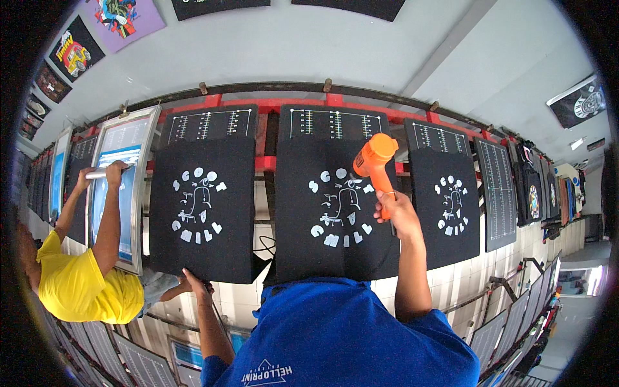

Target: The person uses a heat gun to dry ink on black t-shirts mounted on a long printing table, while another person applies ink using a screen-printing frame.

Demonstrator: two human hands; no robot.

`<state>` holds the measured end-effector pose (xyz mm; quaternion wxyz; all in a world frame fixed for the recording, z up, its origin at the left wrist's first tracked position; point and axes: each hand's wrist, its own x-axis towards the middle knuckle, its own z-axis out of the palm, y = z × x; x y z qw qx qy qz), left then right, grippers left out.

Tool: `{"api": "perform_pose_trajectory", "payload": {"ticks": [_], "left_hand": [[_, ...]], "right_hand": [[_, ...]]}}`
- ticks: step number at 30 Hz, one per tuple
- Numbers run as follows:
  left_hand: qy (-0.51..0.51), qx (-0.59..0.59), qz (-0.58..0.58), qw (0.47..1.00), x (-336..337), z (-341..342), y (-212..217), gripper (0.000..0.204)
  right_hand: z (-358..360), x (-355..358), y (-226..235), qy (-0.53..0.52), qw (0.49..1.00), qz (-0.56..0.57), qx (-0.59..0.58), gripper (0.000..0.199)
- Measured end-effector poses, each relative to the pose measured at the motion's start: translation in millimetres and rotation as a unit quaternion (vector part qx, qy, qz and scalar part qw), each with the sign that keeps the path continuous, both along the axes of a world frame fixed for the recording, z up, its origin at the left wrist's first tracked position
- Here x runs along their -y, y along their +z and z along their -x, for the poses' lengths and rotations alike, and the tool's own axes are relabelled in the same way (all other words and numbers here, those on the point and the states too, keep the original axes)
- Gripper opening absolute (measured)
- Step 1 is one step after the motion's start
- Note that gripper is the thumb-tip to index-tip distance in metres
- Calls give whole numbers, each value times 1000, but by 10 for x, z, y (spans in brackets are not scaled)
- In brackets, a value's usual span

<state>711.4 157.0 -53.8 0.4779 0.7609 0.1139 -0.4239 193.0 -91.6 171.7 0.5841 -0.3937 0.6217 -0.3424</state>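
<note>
My right hand [401,216] is closed around the handle of an orange hot-air gun [379,153]. Its body is tilted above a black shirt [303,248], which lies flat on the middle board and carries a white print of letters around a line drawing. At the lower edge of a second black shirt [203,261] with the same print, to the left, my left hand [198,285] has its visible fingers stretched apart. Part of that hand is hidden, and a dark thin line, perhaps a cord, runs beside its wrist.
A third printed shirt [445,222] lies on the board to the right. On the left a person in a yellow shirt [90,284] works with both hands over a framed printing screen [138,193]. A red rail [267,163] runs behind the boards, and a dark cord [263,245] loops between two of them.
</note>
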Motion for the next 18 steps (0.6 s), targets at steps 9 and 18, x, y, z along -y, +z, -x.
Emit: {"api": "perform_pose_trajectory", "payload": {"ticks": [9, 18], "left_hand": [[23, 75, 130, 988, 154, 158, -3, 82], [47, 73, 215, 973, 59, -8, -321, 77]], "right_hand": [[35, -150, 81, -1, 999, -33, 30, 27], [-56, -249, 68, 26, 999, -31, -3, 29]]}}
